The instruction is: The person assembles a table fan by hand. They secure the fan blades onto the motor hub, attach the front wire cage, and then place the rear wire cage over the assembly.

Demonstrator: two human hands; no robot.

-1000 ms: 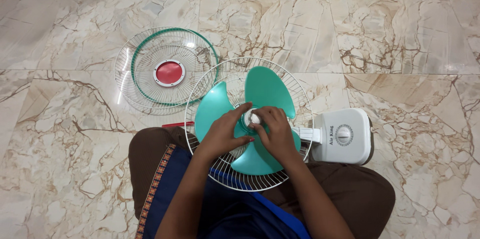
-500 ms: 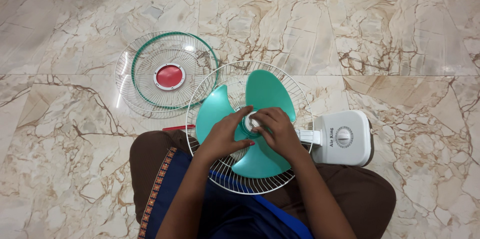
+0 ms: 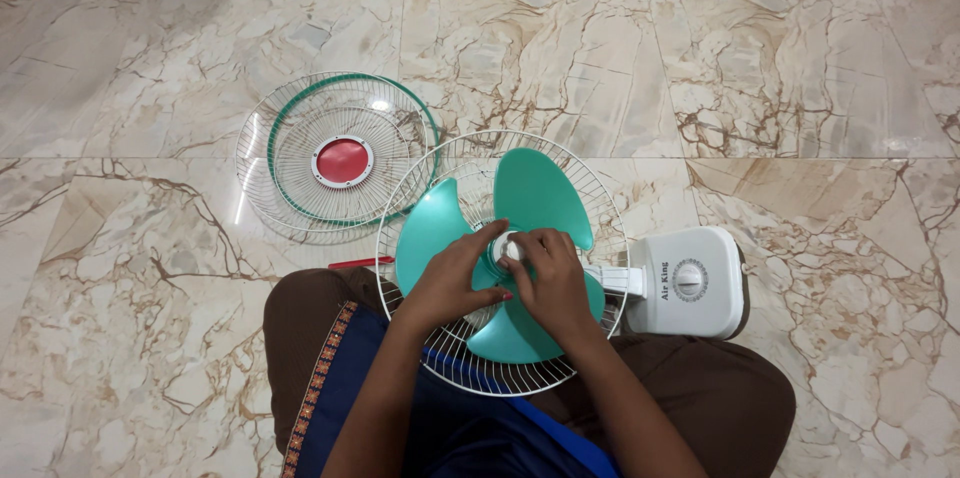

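Glossy green plastic blades [image 3: 535, 196]; white wire guard [image 3: 600, 188] — polished, veined marble floor [image 3: 780, 58]; matt cloth lap [image 3: 700, 378]

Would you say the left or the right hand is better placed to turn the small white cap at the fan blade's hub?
Probably the right hand: its fingers already pinch the white cap, while the left hand lies flat on the green blade.

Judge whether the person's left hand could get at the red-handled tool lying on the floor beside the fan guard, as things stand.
Probably yes. The red-handled tool lies on open floor just left of the left hand, which rests on the green fan blade. Nothing lies over the tool, though its far end runs under the rear guard.
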